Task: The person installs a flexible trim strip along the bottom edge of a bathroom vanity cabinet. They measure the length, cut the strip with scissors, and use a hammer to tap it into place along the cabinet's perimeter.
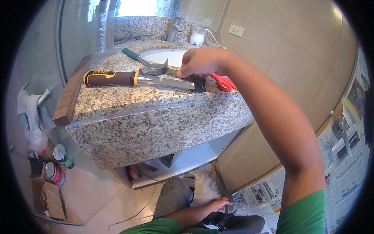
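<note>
My right hand [204,62] reaches over the granite countertop [113,97], fingers pinched at a dark flat piece [198,79] whose kind I cannot make out. Beside it lies a chisel [113,78] with a brown and orange handle, its blade pointing toward that hand. Behind the chisel rests a claw hammer [156,69] with a teal handle. Red-handled scissors [224,82] sit partly behind my right wrist. Low down, over my lap, my left hand [218,204] is closed around a long, thin brownish strip [223,183] that stands nearly upright.
A sink basin [165,56] with a faucet [175,30] is set in the counter. A wooden board [73,89] edges its left end. Below is an open cabinet [194,163]. Newspaper [257,195] covers floor and door at right. A cardboard box [48,199] and can [55,174] stand left.
</note>
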Demonstrator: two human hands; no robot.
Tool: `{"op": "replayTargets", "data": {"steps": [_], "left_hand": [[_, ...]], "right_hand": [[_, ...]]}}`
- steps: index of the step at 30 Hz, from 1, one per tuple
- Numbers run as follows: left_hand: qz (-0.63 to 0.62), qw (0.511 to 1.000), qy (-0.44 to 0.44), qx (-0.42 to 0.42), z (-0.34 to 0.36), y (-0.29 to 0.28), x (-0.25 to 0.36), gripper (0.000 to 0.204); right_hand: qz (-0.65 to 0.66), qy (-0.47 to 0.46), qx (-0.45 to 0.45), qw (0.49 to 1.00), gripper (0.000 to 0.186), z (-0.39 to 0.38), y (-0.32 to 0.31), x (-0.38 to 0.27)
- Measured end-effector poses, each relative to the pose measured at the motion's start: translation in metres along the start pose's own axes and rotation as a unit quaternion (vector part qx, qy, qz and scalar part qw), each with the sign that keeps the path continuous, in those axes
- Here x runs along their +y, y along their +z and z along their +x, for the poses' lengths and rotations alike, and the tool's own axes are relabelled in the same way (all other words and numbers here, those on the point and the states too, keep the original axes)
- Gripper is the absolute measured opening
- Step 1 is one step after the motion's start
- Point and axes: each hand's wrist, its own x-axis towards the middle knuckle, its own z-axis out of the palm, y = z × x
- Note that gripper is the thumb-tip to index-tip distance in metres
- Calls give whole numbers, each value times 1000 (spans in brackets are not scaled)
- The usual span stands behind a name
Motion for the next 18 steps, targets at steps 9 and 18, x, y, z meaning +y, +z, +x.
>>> {"op": "replayTargets", "data": {"steps": [9, 18], "left_hand": [[35, 998, 7, 43, -19, 11, 10, 41], [54, 997, 23, 42, -27, 13, 14, 38]], "right_hand": [[130, 23, -68, 989, 46, 11, 0, 10], [124, 12, -80, 989, 47, 12, -2, 29]]}}
